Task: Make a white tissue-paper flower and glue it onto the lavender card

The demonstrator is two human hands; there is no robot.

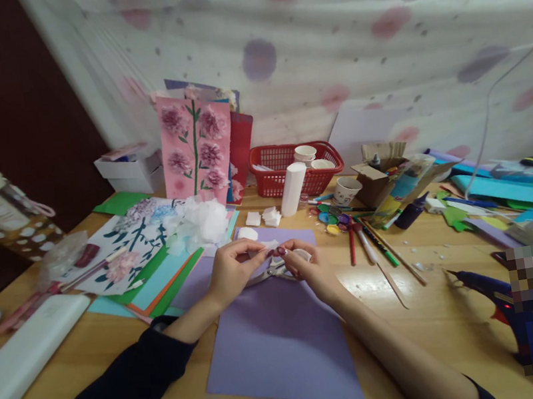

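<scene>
Both my hands meet above a sheet of purple paper. My left hand pinches a small piece of thin white paper between thumb and fingers. Close against it, my right hand is closed too, its fingertips at the near edge of the white piece. Just below the fingers lies a pair of scissors, partly hidden by my right hand. Beyond the hands, a white paper piece rests on the purple sheet, and small stacks of white squares sit behind it.
Left are fluffy white paper, coloured sheets and a long white case. Behind stand a white roll, a red basket and a pink flower card. Right are brushes, paint pots and a glue gun.
</scene>
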